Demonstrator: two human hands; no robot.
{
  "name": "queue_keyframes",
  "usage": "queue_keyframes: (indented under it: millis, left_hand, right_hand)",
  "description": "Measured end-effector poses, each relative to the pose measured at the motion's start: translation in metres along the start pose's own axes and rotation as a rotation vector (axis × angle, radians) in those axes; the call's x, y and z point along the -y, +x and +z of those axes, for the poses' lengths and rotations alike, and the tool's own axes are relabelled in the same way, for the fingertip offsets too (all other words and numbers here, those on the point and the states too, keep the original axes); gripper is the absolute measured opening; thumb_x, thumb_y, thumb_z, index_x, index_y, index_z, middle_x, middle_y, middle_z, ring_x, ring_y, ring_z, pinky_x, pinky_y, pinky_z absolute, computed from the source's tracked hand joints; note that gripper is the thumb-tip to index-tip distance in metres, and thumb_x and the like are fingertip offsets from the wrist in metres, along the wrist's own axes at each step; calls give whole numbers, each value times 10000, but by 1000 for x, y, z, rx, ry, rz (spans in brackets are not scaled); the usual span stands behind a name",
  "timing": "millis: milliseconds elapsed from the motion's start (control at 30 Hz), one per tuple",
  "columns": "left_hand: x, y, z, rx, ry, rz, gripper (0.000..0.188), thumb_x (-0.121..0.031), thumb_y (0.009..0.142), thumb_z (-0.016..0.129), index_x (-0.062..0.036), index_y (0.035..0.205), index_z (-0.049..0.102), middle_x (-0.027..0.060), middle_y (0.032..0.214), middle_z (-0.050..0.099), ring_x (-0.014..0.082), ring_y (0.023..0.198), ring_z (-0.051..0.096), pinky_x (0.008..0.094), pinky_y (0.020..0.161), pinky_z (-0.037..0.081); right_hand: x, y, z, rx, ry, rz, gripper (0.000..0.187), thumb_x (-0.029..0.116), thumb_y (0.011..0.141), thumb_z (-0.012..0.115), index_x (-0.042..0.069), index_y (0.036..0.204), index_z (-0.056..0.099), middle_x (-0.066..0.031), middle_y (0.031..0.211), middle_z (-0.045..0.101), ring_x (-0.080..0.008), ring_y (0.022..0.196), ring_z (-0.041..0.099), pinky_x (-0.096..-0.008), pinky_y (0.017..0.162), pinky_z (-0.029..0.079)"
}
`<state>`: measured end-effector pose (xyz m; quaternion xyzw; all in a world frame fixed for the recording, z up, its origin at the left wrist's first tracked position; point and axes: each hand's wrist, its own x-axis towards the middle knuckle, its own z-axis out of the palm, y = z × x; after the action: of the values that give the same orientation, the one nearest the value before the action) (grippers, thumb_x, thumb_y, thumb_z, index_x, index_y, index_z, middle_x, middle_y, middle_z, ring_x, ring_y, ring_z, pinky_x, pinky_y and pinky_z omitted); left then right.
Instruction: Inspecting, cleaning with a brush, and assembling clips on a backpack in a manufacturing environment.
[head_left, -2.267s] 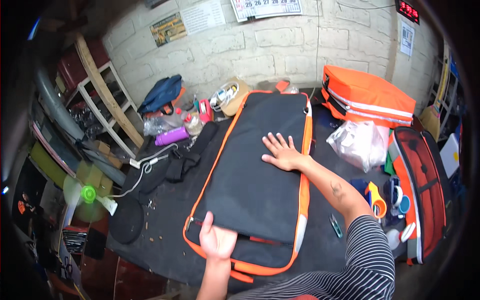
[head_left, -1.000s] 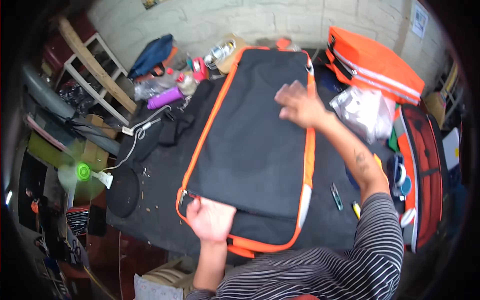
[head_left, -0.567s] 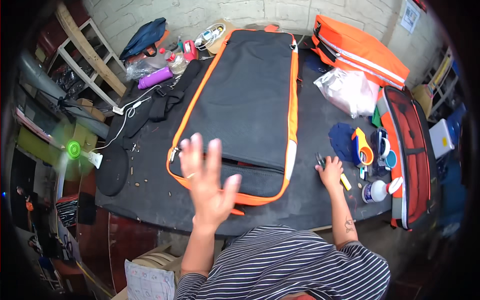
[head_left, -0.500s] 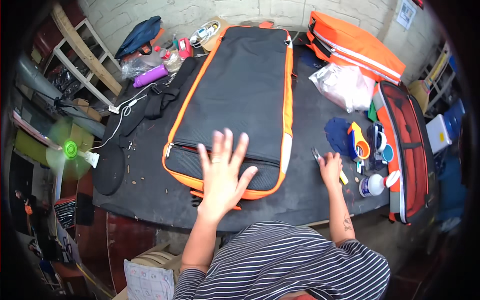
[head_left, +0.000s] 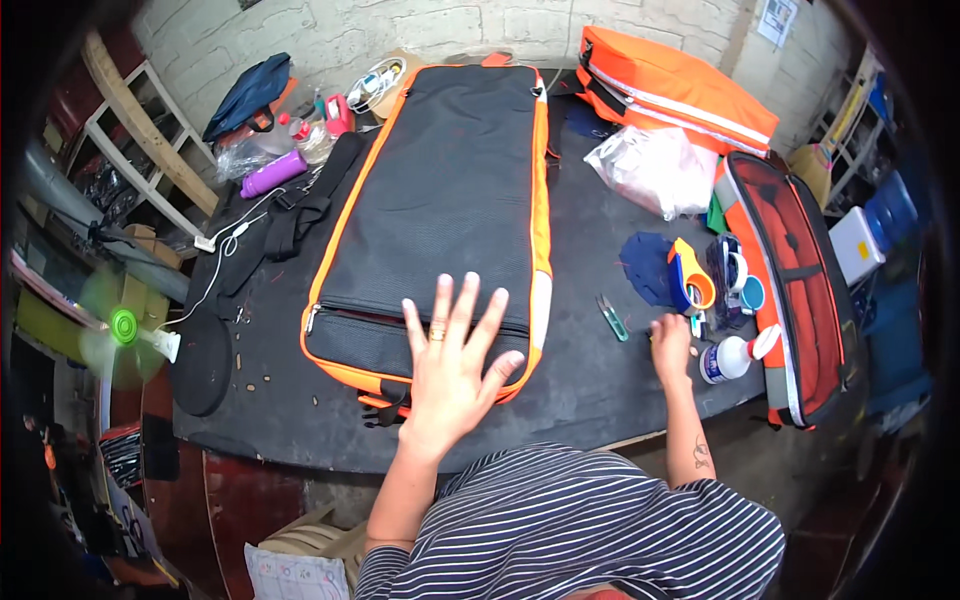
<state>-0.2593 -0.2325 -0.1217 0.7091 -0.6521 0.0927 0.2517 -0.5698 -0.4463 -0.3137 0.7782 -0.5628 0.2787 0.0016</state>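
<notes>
A black, orange-edged bag [head_left: 440, 200] lies flat on the dark table [head_left: 585, 390], gaping slightly near one end.

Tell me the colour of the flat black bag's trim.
The trim is orange, with a pale section lower right; head view.

White-striped dark shirt [head_left: 570, 525], short sleeves [head_left: 738, 528], gold-coloured ring [head_left: 437, 333], forearm tattoo [head_left: 701, 453]

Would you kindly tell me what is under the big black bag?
The bag lies on the black table; a black buckle shows at its near edge. Anything else beneath is covered and cannot be seen.
</notes>
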Motion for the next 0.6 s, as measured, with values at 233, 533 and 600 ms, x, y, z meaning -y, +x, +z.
queue_keyframes:
  millis: [233,533,600]
  left_hand:
    - [-7,-1,5,165,-157,-29,606,-412,881,609,-53,1359,504,179,1403,481,328,1342,411,520,1122,194]
    - [-18,-10,8,160,10,44,821,-440,739,742,-55,1401,447,189,1426,430,337,1360,368,527,1113,225]
    - [-18,-13,10,168,66,49,842,-419,708,768,-57,1399,451,185,1429,426,331,1363,364,522,1114,230]
  right_hand:
    - [55,-8,28,174,57,-84,303,212,811,705,18,1016,595,-165,1037,537,-372,962,527,-465,826,436]
    - [9,14,2,95,86,88,188,136,842,638,-11,934,566,-204,969,561,-393,897,587,-478,772,484]
    - [-10,11,-7,64,-159,250,178,24,816,592,-22,980,539,-233,986,540,-405,908,585,-473,766,498]
